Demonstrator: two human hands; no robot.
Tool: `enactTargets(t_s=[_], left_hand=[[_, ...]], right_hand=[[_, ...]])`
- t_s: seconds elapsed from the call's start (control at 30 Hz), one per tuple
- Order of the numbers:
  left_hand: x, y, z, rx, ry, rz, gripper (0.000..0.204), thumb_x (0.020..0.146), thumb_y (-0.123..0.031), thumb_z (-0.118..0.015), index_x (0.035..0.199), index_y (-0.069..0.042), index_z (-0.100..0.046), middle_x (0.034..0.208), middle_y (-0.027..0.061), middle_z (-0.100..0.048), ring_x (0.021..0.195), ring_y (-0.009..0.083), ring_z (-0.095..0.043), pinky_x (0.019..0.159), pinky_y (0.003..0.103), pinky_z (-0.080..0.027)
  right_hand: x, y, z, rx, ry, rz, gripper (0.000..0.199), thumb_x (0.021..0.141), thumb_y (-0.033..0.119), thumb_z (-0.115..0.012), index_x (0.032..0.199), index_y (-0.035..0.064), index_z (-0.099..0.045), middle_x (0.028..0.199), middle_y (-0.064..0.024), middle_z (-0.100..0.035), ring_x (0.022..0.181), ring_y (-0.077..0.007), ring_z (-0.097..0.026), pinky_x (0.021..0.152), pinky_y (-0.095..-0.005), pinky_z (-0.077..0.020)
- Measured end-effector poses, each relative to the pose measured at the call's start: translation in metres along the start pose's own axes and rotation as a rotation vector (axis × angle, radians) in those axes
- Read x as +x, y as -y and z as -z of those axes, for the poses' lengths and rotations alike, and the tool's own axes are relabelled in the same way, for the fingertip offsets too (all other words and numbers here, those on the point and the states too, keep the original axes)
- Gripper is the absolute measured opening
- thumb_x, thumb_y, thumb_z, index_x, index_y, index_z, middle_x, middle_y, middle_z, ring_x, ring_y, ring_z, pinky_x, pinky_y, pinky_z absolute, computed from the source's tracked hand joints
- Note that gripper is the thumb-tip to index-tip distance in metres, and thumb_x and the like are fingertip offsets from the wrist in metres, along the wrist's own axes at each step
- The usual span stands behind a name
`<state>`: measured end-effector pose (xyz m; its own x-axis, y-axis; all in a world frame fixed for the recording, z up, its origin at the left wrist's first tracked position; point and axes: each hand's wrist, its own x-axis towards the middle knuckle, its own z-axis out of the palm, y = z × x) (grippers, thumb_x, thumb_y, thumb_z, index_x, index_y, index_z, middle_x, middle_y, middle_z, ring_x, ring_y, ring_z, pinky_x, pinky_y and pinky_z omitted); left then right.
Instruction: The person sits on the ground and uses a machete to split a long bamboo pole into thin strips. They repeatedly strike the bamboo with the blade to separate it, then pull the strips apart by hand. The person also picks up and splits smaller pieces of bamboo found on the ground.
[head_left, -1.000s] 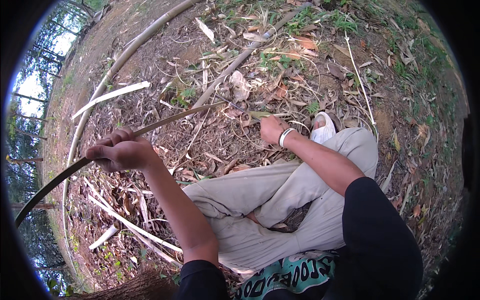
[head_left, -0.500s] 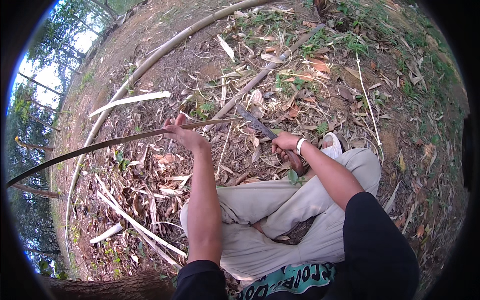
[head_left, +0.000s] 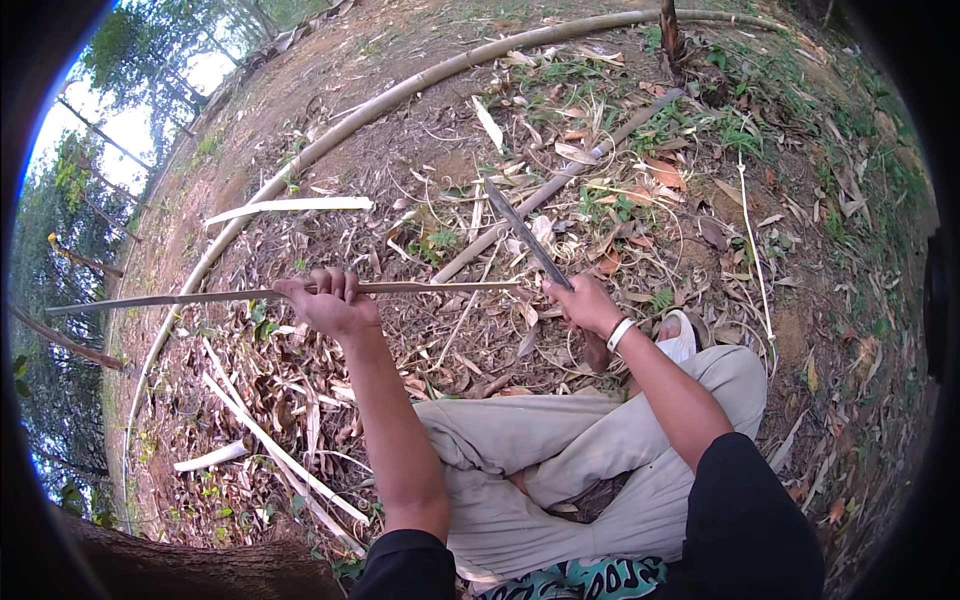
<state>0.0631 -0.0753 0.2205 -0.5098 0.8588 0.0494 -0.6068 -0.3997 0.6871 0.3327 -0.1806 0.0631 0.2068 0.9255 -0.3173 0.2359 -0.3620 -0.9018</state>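
My left hand (head_left: pixel 332 303) is closed around a long, thin bamboo strip (head_left: pixel 200 298), palm side partly up and fingers curled over it. The strip runs nearly level, its left end far out past the hand and its right end close to my right hand. In my right hand (head_left: pixel 583 305) is a big knife with a long dark blade (head_left: pixel 525 232), gripped by its brown wooden handle (head_left: pixel 597 352). The blade points up and to the left, away from my body. Whether the strip's right end touches the right hand or the knife, I cannot tell.
A long bamboo pole (head_left: pixel 400 92) curves across the ground ahead. A shorter pole (head_left: pixel 600 150) lies beyond the knife. Pale split pieces (head_left: pixel 290 206) and dry leaves litter the ground. My crossed legs (head_left: pixel 520 430) are close below; a trunk (head_left: pixel 200 570) lies lower left.
My left hand has moved left, its fingers now curled over the strip. The strip looks straighter, with its right end nearer my right hand. The knife blade points more steeply upward.
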Motion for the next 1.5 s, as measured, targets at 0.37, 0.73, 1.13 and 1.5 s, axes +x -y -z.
enactTargets(t_s=[0.37,0.73,1.13,1.5], left_hand=[[-0.005,0.046,-0.002,-0.376,0.565,0.574,0.054,0.097,-0.06,-0.04,0.072,-0.012,-0.042,0.05,-0.0068,-0.027,0.038,0.0041,-0.021,0.031,0.019,-0.02],[-0.005,0.048,-0.006,-0.508,0.694,0.667,0.058,0.095,-0.063,-0.041,0.083,-0.007,-0.046,0.06,-0.0009,-0.038,0.05,0.0097,-0.037,0.045,0.023,-0.035],[-0.131,0.084,0.012,0.426,0.844,0.69,0.045,0.103,-0.04,-0.04,0.122,-0.002,-0.053,0.112,0.0137,-0.062,0.105,0.0204,-0.061,0.089,0.04,-0.048],[-0.106,0.083,0.059,1.061,0.642,-0.073,0.031,0.104,-0.029,-0.04,0.096,-0.003,-0.056,0.06,-0.0014,-0.046,0.043,0.0063,-0.039,0.038,0.024,-0.029]], right_hand=[[-0.039,0.048,0.011,0.392,0.569,0.122,0.027,0.079,0.022,-0.081,0.087,0.0002,-0.067,0.062,0.0018,-0.059,0.042,-0.0044,-0.049,0.039,-0.0217,-0.0378],[-0.06,0.062,0.002,0.517,0.679,0.065,0.03,0.07,0.004,-0.084,0.09,0.0005,-0.061,0.068,-0.0019,-0.063,0.046,-0.0047,-0.052,0.042,-0.0186,-0.04],[-0.044,0.049,0.019,0.835,0.385,0.263,0.02,0.08,0.001,-0.075,0.096,0.0006,-0.063,0.075,-0.006,-0.068,0.051,-0.0047,-0.053,0.046,-0.0189,-0.0403],[-0.049,0.056,0.013,-0.264,-0.379,0.636,0.039,0.087,0.039,-0.067,0.071,0.0029,-0.065,0.057,-0.0104,-0.061,0.055,-0.0276,-0.063,0.053,-0.038,-0.0459]])
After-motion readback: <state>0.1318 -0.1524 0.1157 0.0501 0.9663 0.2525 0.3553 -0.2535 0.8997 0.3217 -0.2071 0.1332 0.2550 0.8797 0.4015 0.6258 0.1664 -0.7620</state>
